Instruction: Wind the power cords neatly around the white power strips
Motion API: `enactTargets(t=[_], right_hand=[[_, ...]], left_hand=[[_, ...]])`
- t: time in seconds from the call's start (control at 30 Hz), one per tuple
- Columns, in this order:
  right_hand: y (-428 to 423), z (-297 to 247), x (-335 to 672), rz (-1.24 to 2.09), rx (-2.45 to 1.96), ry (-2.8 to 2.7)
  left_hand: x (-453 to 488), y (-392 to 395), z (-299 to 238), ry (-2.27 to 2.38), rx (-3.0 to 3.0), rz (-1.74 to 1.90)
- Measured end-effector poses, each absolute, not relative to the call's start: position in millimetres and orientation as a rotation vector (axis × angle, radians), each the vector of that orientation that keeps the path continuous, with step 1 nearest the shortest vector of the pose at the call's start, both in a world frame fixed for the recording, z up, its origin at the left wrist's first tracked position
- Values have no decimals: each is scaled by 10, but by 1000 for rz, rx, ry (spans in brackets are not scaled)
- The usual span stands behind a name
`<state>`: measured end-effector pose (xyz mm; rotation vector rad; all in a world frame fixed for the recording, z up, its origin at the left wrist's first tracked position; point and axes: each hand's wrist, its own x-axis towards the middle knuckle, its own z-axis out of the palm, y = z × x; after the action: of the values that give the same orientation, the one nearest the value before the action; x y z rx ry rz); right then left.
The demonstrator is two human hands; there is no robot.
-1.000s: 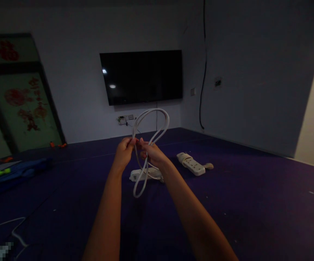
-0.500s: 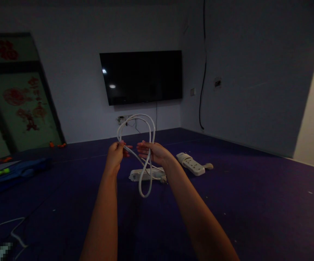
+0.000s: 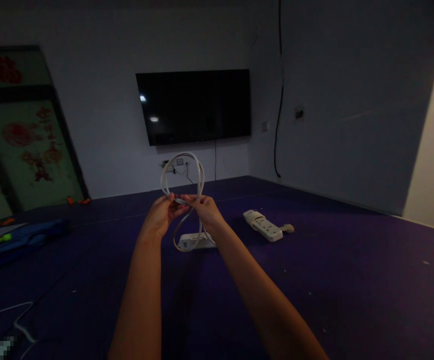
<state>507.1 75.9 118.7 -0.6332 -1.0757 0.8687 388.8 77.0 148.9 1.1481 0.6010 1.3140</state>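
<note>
Both my hands are raised in front of me, pinching a white cable (image 3: pixel 200 172) that is coiled into loops. My left hand (image 3: pixel 161 214) grips the cable where the loops cross. My right hand (image 3: pixel 204 210) meets it there, fingers closed on the same crossing. One loop stands above the hands, a smaller one hangs below. The cable leads down to a white power strip (image 3: pixel 196 241) lying on the purple floor just beyond my hands.
A second white power strip (image 3: pixel 264 225) lies on the floor to the right. A dark television (image 3: pixel 194 106) hangs on the far wall. Blue items (image 3: pixel 17 240) lie at the left. Loose white cable (image 3: pixel 12 317) runs at the lower left.
My hands have come together at the crossing of the loops. The upper loop has narrowed and the hanging loop has shortened and shifted left.
</note>
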Motion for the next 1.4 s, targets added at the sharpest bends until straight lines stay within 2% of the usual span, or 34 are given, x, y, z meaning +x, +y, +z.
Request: enactTargets(t=[0.2, 0.43, 0.7, 0.9, 1.07, 1.23, 1.4], right_hand=[[755, 1199, 5103, 809, -663, -1154], [791, 1194, 5197, 734, -705, -1068], [804, 1222, 5213, 867, -637, -864], [801, 1241, 5259, 872, -621, -779], [752, 1275, 5227, 924, -643, -713], [730, 1274, 5199, 950, -689, -686], [720, 1269, 5220, 973, -754, -710]], left_hand=[[3959, 728, 1483, 643, 1213, 1317], [3931, 693, 1485, 769, 1625, 1429], [4089, 674, 1304, 690, 2082, 1025], [4178, 762, 1159, 917, 2076, 1099], [4185, 943, 1097, 757, 2158, 960], [4274, 1020, 1052, 972, 2374, 873], [4216, 946, 1092, 971, 2445, 862]])
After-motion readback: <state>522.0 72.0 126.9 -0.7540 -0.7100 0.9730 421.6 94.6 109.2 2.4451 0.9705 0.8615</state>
